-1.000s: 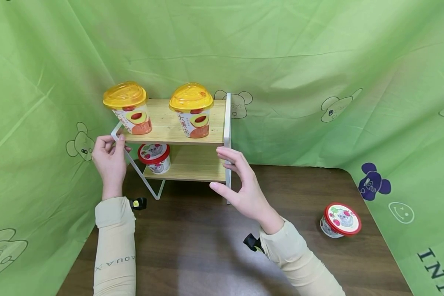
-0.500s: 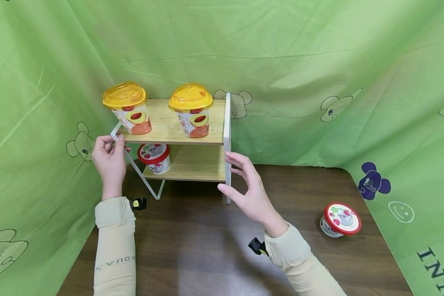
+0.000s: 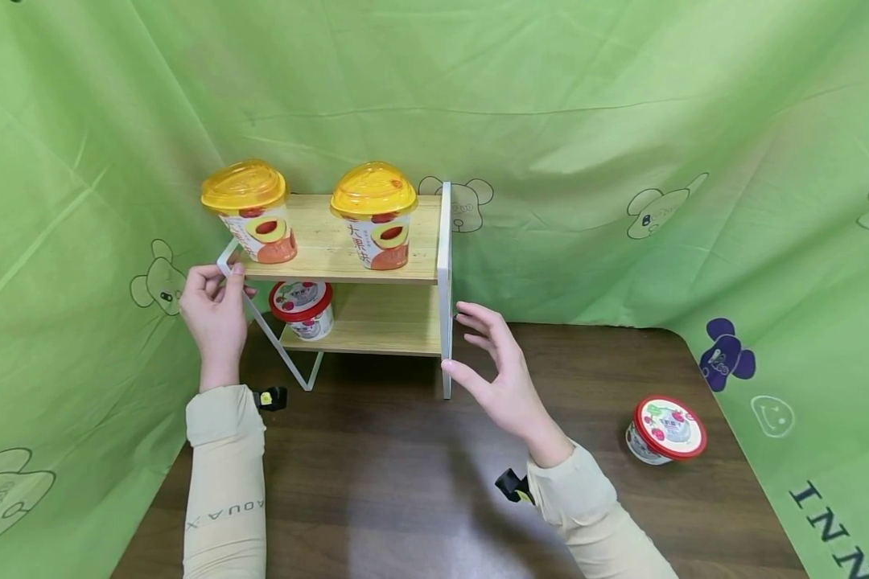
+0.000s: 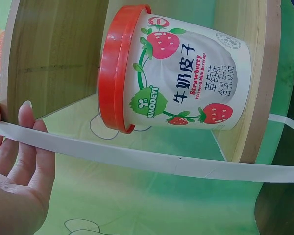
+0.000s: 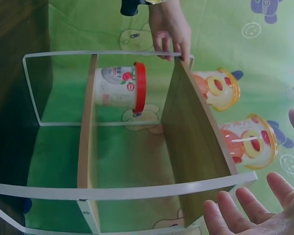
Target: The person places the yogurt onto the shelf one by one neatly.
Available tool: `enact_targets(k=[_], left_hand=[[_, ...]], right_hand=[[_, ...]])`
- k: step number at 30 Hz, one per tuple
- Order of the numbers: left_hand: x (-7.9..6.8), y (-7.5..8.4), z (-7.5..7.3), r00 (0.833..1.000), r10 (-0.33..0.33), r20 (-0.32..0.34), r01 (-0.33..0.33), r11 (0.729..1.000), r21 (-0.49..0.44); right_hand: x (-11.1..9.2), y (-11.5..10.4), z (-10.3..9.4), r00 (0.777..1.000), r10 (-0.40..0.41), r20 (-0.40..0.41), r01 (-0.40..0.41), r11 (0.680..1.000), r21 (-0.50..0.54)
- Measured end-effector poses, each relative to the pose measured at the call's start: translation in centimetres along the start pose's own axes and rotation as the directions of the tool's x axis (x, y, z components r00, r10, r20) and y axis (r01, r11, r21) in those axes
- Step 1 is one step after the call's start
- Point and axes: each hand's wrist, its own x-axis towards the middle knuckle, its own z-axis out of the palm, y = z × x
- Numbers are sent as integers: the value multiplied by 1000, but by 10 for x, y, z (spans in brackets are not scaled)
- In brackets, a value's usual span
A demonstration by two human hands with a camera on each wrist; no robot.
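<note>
A two-tier wooden shelf [image 3: 420, 241] with a white metal frame stands at the back left. My left hand [image 3: 216, 318] grips its upper front left corner, thumb in front and fingers behind the frame bar [image 4: 112, 152]. On the top board are two peach cups with yellow domed lids, one at the left [image 3: 268, 229] and one farther right [image 3: 387, 237]. Below, a red-lidded strawberry tub [image 3: 310, 318] sits at the left of the lower board. My right hand [image 3: 503, 382] holds nothing, its fingers spread and gently bent, just right of the shelf's right frame [image 3: 445, 322].
A second red-lidded strawberry tub [image 3: 668, 434] is on the dark wooden table [image 3: 376, 466] at the right. Green printed cloth [image 3: 550, 161] hangs behind and on both sides of the shelf.
My right hand has drifted right and slightly down, from in front of the shelf's right frame to beside it. The left hand, shelf, cups and tubs have stayed in place.
</note>
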Motion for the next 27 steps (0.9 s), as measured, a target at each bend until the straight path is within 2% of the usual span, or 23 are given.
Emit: enact_targets(k=[7,13,20,27], left_hand=[[0,0,0,1000,0,-1,0,1000,5],[-1,0,0,1000,-4,0,3,1000,29],[0,-1,0,1000,-5,-3,5,999,33],[1,-1,1,1000,3,-10,-3,1000,-15]], right_hand=[[-3,-1,-6,999,34,-29,-35,999,-17],[-3,-18,-9,998,43,-52,-45,999,-29],[-10,5,-19,995,61,-74,-63,998,-27],[-10,-18,-19,989,108,-96,-111,993,-27]])
